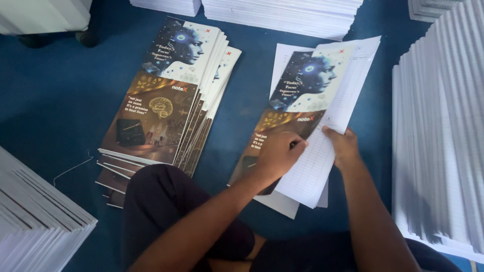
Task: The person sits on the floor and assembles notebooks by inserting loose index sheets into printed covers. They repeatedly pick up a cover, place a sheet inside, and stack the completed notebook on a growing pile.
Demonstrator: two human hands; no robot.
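Observation:
My left hand (278, 154) rests flat on a printed cover sheet (297, 95), pressing its lower part down. That cover shows a bluish robot head on top and a brown picture below. My right hand (344, 146) pinches the edge of a bundle of ruled white pages (348, 95) lying partly under and beside the cover. Both lie on the blue floor between my knees.
A fanned stack of the same printed covers (166, 100) lies to the left. Tall piles of white ruled sheets stand at the right (438, 136), the lower left (35, 216) and the top (282, 12). My dark-trousered knee (166, 201) is in front.

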